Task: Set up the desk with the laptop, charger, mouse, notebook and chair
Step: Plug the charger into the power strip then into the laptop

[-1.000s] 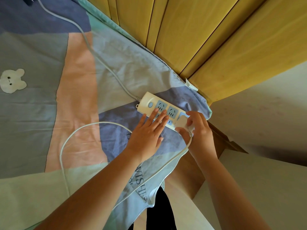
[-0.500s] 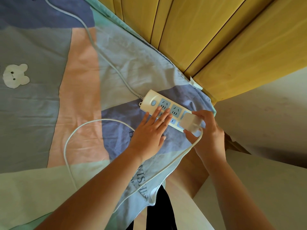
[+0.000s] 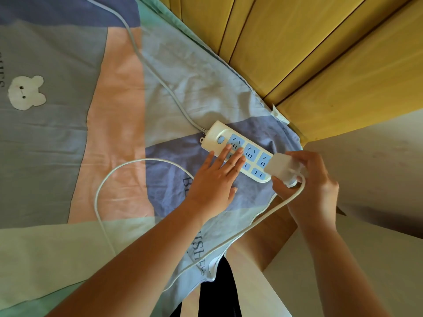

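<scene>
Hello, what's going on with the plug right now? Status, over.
Left hand flat, pressing power strip onto bedsheet. Right hand grips charger at strip's end socket. Seating not visible. Nothing in the way.

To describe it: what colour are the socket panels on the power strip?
Light blue, on a cream-white power strip; head view.

Power strip (image 3: 238, 151), white w/ blue sockets, lies centre-right of frame on a patchwork bedsheet (image 3: 68, 145); its cord (image 3: 148, 65) runs off to the upper left. Left hand (image 3: 215, 179) lies flat, fingers straight, tips pressing the strip's near end. Right hand (image 3: 313, 179) at right grips the white charger (image 3: 280, 168) at the strip's right end. Charger cable (image 3: 128, 165) loops to the left over the sheet. Wooden panels (image 3: 297, 53) upper right. Bear patch (image 3: 26, 92) at left edge.
</scene>
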